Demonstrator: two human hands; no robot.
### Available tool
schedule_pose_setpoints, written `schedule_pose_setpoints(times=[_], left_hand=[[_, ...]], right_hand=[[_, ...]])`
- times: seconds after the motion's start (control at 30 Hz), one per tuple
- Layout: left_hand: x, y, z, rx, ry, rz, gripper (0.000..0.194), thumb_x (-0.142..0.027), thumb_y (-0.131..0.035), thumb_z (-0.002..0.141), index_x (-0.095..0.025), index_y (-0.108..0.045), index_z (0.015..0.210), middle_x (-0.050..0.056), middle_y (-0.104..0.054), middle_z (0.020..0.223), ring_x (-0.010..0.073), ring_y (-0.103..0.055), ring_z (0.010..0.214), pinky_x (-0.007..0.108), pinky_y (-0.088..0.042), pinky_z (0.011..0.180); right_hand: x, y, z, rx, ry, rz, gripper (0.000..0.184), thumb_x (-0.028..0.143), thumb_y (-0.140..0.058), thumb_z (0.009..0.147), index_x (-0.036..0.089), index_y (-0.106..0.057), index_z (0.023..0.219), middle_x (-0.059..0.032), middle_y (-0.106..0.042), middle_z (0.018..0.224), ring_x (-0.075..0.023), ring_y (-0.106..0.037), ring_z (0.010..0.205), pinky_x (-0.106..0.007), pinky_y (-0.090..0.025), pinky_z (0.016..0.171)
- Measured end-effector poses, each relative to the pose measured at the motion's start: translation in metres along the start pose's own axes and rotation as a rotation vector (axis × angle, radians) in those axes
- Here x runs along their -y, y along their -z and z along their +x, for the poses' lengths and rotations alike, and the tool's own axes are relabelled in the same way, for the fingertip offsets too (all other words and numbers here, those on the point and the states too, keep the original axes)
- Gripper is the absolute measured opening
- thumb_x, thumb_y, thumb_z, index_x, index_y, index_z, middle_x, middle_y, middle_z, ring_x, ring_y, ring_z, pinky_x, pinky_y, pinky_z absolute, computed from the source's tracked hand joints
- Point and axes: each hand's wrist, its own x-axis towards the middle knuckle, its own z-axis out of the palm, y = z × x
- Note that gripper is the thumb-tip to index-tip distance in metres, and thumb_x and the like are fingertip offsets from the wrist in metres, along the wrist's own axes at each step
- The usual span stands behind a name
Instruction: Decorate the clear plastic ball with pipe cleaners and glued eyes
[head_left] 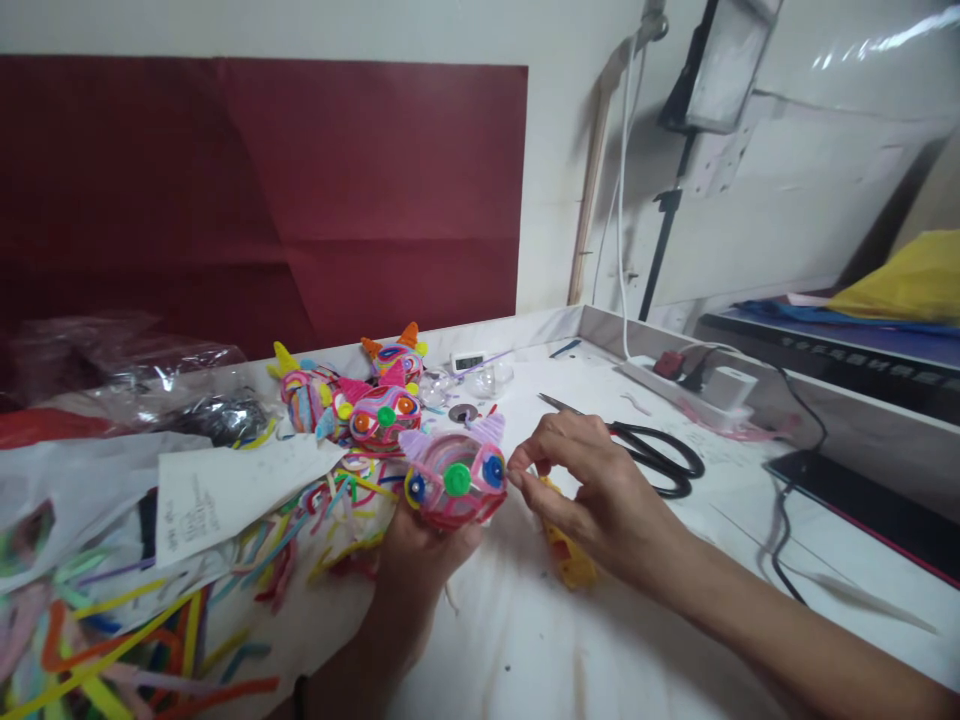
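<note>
The left hand (420, 560) clamps the craft figure (456, 478) from below, fingers closed around its base. The right hand's (592, 490) fingertips pinch together beside its blue eye (493, 471). Left of the grip, a clear plastic bag (217, 405) contains dark material.

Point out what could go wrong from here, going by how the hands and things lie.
The right hand works right by a blue eye of the pink figure; a slip might knock that eye askew. The scissors lie just beyond that hand, so a careless reach could catch them. The left hand holds the figure close to other figures, which it might bump.
</note>
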Motion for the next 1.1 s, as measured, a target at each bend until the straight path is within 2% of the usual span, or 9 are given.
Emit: schedule_pose_setpoints(times=[0.27,0.5,0.77,1.1], left_hand=[[0.0052,0.0001,-0.0017,0.02,0.029,-0.099,0.057,-0.031,-0.082,0.053,-0.019,-0.06,0.104,0.009,-0.073,0.101,0.0287,-0.069,0.094,0.04,-0.052,0.088],[0.0003,-0.0008,-0.0033,0.002,0.038,-0.066,0.057,-0.035,-0.084,0.051,-0.02,-0.06,0.1,0.009,-0.074,0.095,0.0302,-0.068,0.097,0.039,-0.053,0.085],[-0.0007,0.0009,-0.004,0.03,0.046,-0.073,0.053,-0.03,-0.081,0.055,-0.019,-0.058,0.101,0.008,-0.074,0.095,0.0284,-0.069,0.092,0.037,-0.054,0.081],[-0.0002,-0.0017,-0.0039,0.011,0.025,-0.068,0.058,-0.034,-0.082,0.052,-0.019,-0.061,0.104,0.01,-0.073,0.101,0.0308,-0.069,0.094,0.04,-0.055,0.084]], right_hand=[[0.0002,-0.0045,-0.0013,-0.022,0.055,-0.104,0.011,0.021,-0.052,0.094,0.018,-0.06,0.087,-0.0012,-0.056,0.076,-0.0166,-0.05,0.076,-0.034,-0.03,0.072],[-0.0002,-0.0059,-0.0017,-0.033,0.065,-0.125,0.013,0.02,-0.052,0.094,0.018,-0.061,0.086,-0.0017,-0.058,0.076,-0.0164,-0.05,0.075,-0.034,-0.03,0.072],[0.001,-0.0063,0.0,-0.022,0.084,-0.186,0.014,0.019,-0.053,0.093,0.017,-0.062,0.083,-0.0023,-0.057,0.074,-0.0177,-0.049,0.074,-0.035,-0.03,0.071],[0.0007,-0.0069,-0.003,-0.113,0.125,-0.177,0.012,0.017,-0.055,0.093,0.018,-0.064,0.086,-0.0008,-0.057,0.072,-0.0154,-0.049,0.071,-0.035,-0.031,0.073]])
